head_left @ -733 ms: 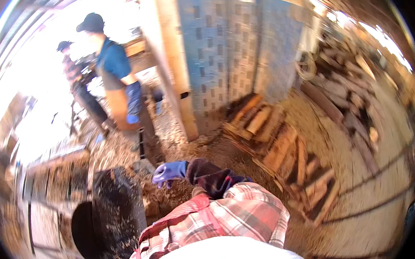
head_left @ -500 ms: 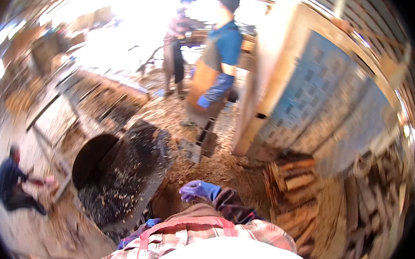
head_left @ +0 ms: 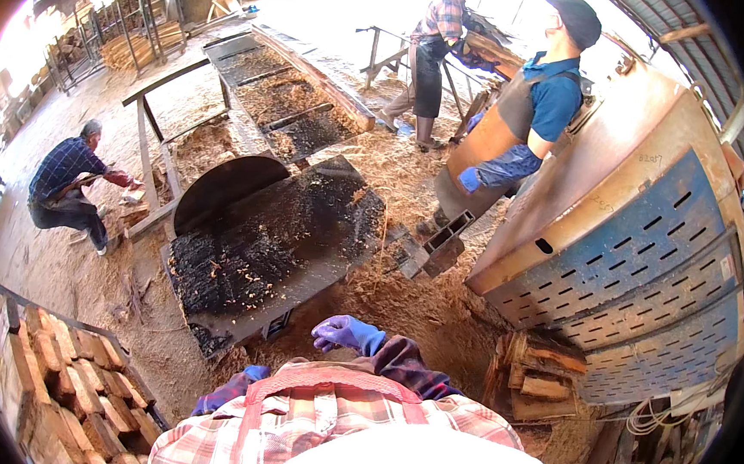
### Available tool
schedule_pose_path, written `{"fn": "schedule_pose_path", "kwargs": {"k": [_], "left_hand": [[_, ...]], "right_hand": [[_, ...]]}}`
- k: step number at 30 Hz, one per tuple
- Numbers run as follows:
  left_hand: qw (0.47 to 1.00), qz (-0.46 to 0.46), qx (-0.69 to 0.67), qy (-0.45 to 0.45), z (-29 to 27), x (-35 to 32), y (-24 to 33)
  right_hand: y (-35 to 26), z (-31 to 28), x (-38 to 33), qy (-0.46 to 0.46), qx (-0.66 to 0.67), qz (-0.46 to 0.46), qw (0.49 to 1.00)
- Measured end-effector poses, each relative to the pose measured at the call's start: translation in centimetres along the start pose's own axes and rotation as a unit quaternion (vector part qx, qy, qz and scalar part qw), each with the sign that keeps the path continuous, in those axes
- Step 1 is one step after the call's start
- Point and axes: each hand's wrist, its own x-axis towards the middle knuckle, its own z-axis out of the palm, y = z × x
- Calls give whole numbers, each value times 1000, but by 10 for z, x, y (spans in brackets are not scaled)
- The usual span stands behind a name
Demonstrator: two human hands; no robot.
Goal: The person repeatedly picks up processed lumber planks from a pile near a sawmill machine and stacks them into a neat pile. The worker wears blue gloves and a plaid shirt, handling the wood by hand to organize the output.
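Note:
My right hand point(head_left: 347, 335), in a purple-blue glove, is in front of my body with its fingers loosely bent and apart. Nothing shows in it. Only a bit of blue glove shows of my left hand point(head_left: 256, 372), low beside my apron; its fingers are hidden. Ahead of both hands stands a dark metal saw table point(head_left: 335, 264), strewn with sawdust and chips. A large round saw blade point(head_left: 224, 189) rises from its far left side. Neither hand touches the table.
Stacked wood pieces point(head_left: 89, 385) fill the lower left. A co-worker point(head_left: 504, 129) stands beyond the table, another point(head_left: 431, 59) farther back handles wood, and a third point(head_left: 73, 185) crouches at left. A slotted blue metal cabinet point(head_left: 637, 259) and wood pile point(head_left: 547, 378) are at right.
My view has swung left, so the saw table and co-workers sit farther right and the stacked wood has come in at lower left. My right hand stays in front of my body.

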Motion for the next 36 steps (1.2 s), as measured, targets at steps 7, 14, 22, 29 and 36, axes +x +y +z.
{"fn": "schedule_pose_path", "kwargs": {"k": [7,14,22,29,36], "left_hand": [[1000,17,-8,16,-3,35,26],[999,36,-2,8,-13,51,45],[997,75,13,23,-19,68,32],[891,43,-364,268,-60,131,80],[904,-170,232,316,-138,91,108]], "right_hand": [[3,-7,0,-19,-26,-1,999],[14,-19,-5,15,-24,-2,1000],[23,-17,-16,29,-14,3,999],[5,-6,-18,29,-150,-29,988],[5,20,5,2,-147,-93,985]]}}
